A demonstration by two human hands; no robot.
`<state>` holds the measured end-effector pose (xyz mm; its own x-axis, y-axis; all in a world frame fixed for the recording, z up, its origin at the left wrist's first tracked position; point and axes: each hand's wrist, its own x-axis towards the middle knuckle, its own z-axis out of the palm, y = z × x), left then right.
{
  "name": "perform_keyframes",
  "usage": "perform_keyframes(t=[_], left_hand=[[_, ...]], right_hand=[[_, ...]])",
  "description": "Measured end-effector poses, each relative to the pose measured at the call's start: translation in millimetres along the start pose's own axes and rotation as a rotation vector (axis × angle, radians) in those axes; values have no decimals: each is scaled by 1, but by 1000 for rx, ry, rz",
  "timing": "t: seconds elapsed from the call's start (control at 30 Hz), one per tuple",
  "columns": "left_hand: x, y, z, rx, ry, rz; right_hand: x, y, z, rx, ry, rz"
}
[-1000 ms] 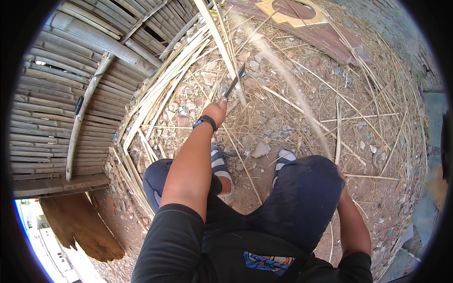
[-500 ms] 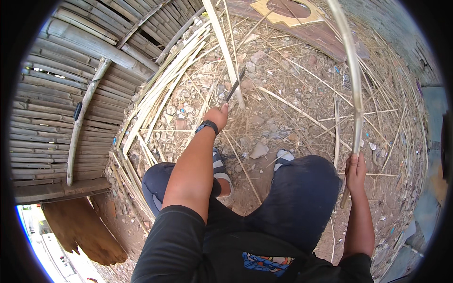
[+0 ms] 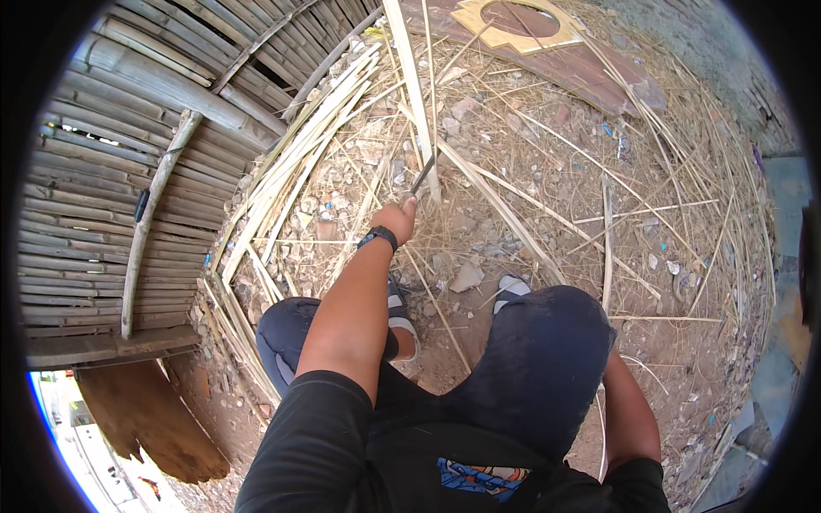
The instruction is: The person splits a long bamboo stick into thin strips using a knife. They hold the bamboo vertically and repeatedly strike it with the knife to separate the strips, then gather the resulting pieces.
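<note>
- Dark trousers fill the near view: the person crouches, and the right hand is hidden behind the right knee (image 3: 547, 359), so its grip cannot be told.
- The left hand (image 3: 398, 218) reaches forward, fist wrapped round a dark-bladed knife (image 3: 423, 175).
- The blade tip meets a pale split bamboo strip (image 3: 415, 94) just ahead; splitting looks under way, and the next stroke needs a steady hold.
- Left of that hand stands a bamboo wall (image 3: 120, 171); open ground strewn with slivers (image 3: 599, 214) lies to the right.

Left hand (image 3: 398, 218) gripped a dark blade (image 3: 423, 173) against a long bamboo strip (image 3: 412, 77), black wristwatch (image 3: 377, 237) on wrist, right forearm (image 3: 629, 410) lowered beside knee, bamboo wall (image 3: 128, 171) at left, split strips (image 3: 282, 179) littered the dirt.
</note>
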<state>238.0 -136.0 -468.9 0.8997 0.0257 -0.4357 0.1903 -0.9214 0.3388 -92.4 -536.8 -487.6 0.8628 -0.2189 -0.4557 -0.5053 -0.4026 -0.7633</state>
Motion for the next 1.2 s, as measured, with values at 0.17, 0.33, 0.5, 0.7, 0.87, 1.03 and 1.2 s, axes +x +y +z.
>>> perform_keyframes(t=[0.17,0.33,0.5,0.7,0.87,1.03,1.2], left_hand=[[0,3,1,-8,27,-5],[0,2,5,-70,96,40],[5,4,0,-47,3,5],[17,-8,7,-44,26,-9],[16,-7,14,-80,90,8],[14,-4,6,-93,42,-30],[13,0,7,-69,36,-23]], right_hand=[[6,-62,-30,-77,234,-155],[16,-92,-40,-63,485,-317],[21,-41,-5,-198,416,-70],[-2,-30,2,-296,34,-213],[2,-49,-26,-281,174,-87],[20,-79,-54,-161,448,-257],[27,-63,-18,-136,495,-263]])
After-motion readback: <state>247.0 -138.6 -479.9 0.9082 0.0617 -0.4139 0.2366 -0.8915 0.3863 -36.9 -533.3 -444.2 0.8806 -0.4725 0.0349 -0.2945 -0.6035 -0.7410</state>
